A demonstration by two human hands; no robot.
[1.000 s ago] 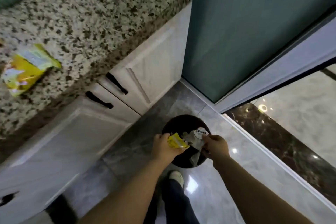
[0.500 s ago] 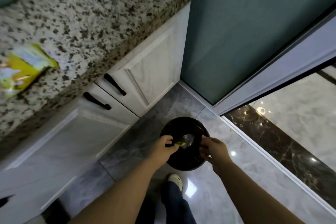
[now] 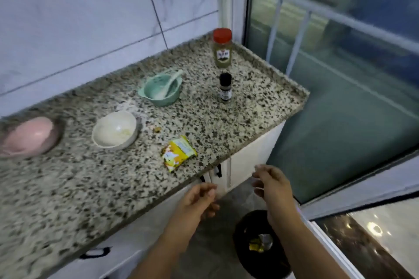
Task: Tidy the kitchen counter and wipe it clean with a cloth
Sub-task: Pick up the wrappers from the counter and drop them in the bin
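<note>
On the speckled granite counter (image 3: 79, 188) lie a yellow snack packet (image 3: 178, 153) near the front edge, a white bowl (image 3: 115, 130), a pink bowl (image 3: 28, 136) at the left, and a green bowl (image 3: 161, 90) with a spoon in it. A red-capped spice jar (image 3: 222, 48) and a small black-capped bottle (image 3: 225, 87) stand toward the right end. Small crumbs (image 3: 156, 129) sit beside the white bowl. My left hand (image 3: 199, 199) and my right hand (image 3: 271, 184) hover empty below the counter edge, fingers loosely curled. The black bin (image 3: 242, 233) on the floor holds wrappers (image 3: 259, 243).
White cabinet doors with black handles (image 3: 94, 252) run under the counter. A glass sliding door (image 3: 340, 97) stands to the right, with its white frame (image 3: 362, 190) along the floor. A tiled wall (image 3: 90, 18) backs the counter.
Both hands let the yellow and white wrappers fall into the bin and rose empty. My view swung up from the bin to the counter top.
</note>
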